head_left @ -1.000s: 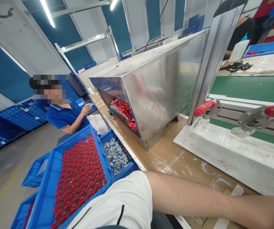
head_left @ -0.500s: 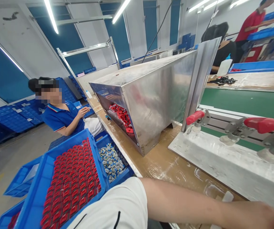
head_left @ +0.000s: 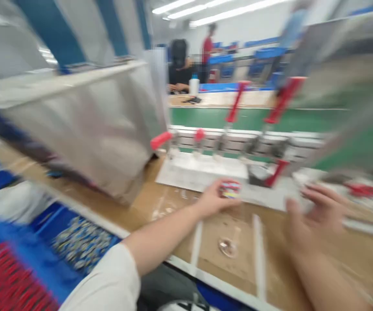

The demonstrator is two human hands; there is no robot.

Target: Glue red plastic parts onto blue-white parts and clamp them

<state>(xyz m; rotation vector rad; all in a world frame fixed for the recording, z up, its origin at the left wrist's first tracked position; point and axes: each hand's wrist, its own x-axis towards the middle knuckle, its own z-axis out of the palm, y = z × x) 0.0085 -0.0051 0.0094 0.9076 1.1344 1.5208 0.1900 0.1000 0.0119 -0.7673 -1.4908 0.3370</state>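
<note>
Fingers first: your left ones (head_left: 231, 201) are closed round a small red part (head_left: 230, 188); your right ones (head_left: 324, 195) sit loosely curled with the thumb apart, nothing visible in their grasp, though blur hides detail. Largest down: you have the brown bench (head_left: 241, 270) running across under both forearms. Metal box (head_left: 98, 134) stands on it, off to your left. Blue crate (head_left: 27, 246) is at lower left, beside the bench, with red pieces (head_left: 7, 280) in rows. White block (head_left: 202, 164) lies along the bench ahead of you, red-handled clamps (head_left: 161, 140) lined up behind and above it. Blue bin (head_left: 48, 222) is between crate and bench edge, full of loose grey-and-blue bits (head_left: 84, 244). Round shiny spot (head_left: 227, 247) is on the bench, nearer you than your left fingers. Smallest is that red part, blue and yellow on its face, held just in front of the white block; can't tell if they touch
</note>
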